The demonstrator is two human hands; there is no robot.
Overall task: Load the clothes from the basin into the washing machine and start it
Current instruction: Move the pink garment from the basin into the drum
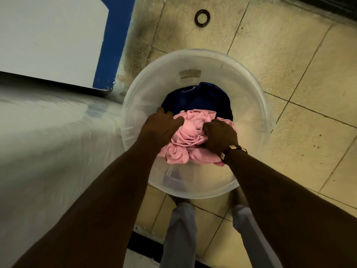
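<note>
A clear plastic basin (249, 89) stands on the tiled floor in front of me. Inside it lies a crumpled pink garment (185, 140), with a dark blue garment (204, 97) behind it at the far side. My left hand (162, 126) is pressed into the left side of the pink garment, fingers curled into the cloth. My right hand (220, 138), with a bracelet at the wrist, grips the pink garment's right side. The white washing machine (48, 132) is on my left, its top blurred; its lid and opening are not visible.
A white panel with a blue edge (114, 45) rises at the upper left. A black ring (202, 18) lies on the stained beige floor tiles beyond the basin. My legs in light trousers (179, 238) stand just behind the basin.
</note>
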